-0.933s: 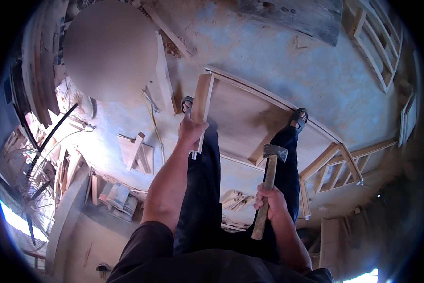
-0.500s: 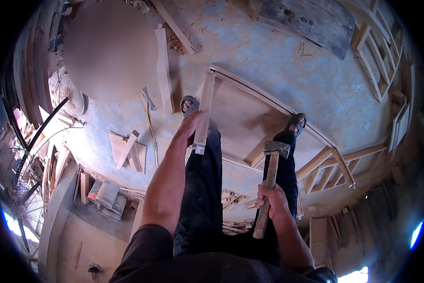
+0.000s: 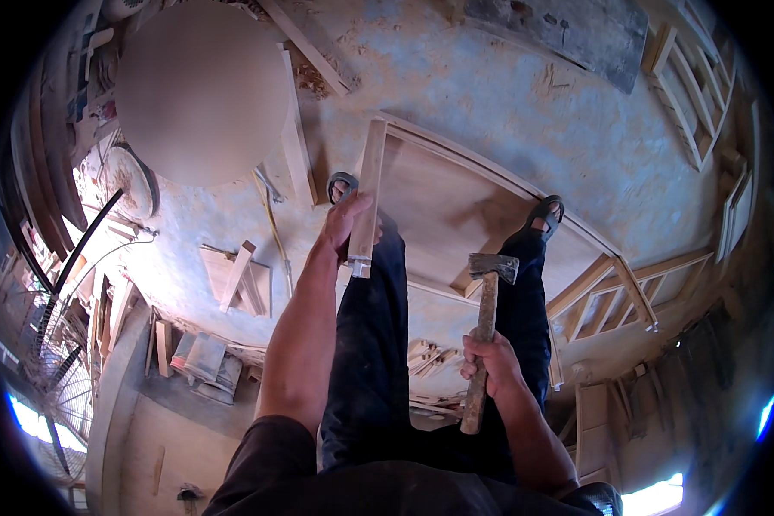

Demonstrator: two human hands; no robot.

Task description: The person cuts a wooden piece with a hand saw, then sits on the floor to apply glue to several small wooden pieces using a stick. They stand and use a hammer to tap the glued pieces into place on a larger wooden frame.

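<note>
Left hand (image 3: pixel 345 219) wraps the wooden slat (image 3: pixel 369 193) mid-frame; right hand (image 3: pixel 488 365) fisted round the hammer (image 3: pixel 483 331) handle, lower centre.

Dusty floor (image 3: pixel 507 95) — wooden frames (image 3: pixel 456 206), offcuts (image 3: pixel 236 275).

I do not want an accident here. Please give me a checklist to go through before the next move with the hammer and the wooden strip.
1. Left hand holds the wooden strip firmly: ok, the fingers wrap its lower part.
2. Right hand grips the hammer securely: ok, closed on the lower handle, head up.
3. Hammer head is tight on the handle: cannot tell.
4. Feet are clear of the work: not ok, the sandals stand close by the wooden frame, one right below the strip.
5. Floor is free of trip hazards: not ok, loose offcuts and sawdust lie about.
6. Strip is seated on the frame edge: cannot tell.
</note>
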